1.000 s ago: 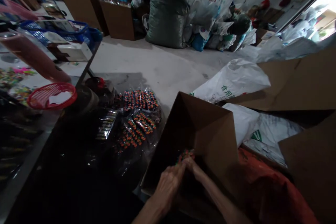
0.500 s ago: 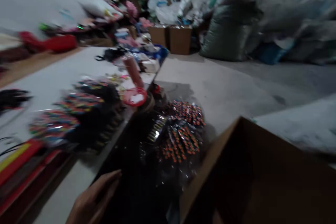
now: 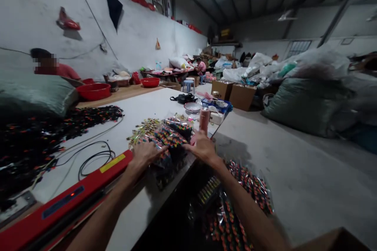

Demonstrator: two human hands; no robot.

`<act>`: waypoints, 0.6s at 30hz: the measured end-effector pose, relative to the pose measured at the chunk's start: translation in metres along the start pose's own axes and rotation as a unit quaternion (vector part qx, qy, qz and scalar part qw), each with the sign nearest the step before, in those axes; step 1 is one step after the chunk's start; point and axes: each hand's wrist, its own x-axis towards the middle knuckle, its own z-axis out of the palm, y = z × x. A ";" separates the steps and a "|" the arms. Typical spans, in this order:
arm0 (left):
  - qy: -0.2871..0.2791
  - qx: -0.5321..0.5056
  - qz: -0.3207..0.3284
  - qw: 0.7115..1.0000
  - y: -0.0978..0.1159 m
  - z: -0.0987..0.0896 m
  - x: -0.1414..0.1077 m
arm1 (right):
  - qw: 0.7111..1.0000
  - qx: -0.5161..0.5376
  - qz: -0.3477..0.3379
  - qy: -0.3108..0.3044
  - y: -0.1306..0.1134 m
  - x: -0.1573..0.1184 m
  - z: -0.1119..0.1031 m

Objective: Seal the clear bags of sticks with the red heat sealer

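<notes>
Clear plastic bags [image 3: 171,135] packed with small black pieces with bright multicoloured tips lie in a pile near the table's edge. At the pile's left side is my left hand [image 3: 147,152], its fingers stretched toward the bags and seeming to touch them. My right hand [image 3: 204,148] is on the other side, thumb spread toward the bags, fingers pointing away beside a pink cylinder [image 3: 204,119]. Neither hand is closed around a bag. Below my right forearm, more filled bags [image 3: 250,184] with orange and green tips sit beside the table.
A long red sealer-like machine [image 3: 73,200] lies along the near left of the white table [image 3: 147,102]. Loose black pieces [image 3: 26,153] are heaped at left. A person [image 3: 47,62] is behind a large sack [image 3: 35,90]. A cardboard box edge [image 3: 332,239] shows at lower right.
The view has swung up and left, away from the open cardboard box. My left hand has moved forward from the table's near edge to the bags, and my right hand now reaches there too.
</notes>
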 end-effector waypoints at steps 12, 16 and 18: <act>0.031 -0.114 0.069 0.991 -0.022 0.023 -0.003 | 0.967 -0.189 -0.064 -0.160 -0.077 0.108 0.037; 0.071 -0.220 0.073 0.970 -0.032 0.031 -0.008 | 0.964 -0.195 -0.105 -0.148 -0.087 0.094 0.033; 0.096 -0.280 0.070 0.953 -0.036 0.030 -0.014 | 0.967 -0.186 -0.116 -0.128 -0.087 0.090 0.020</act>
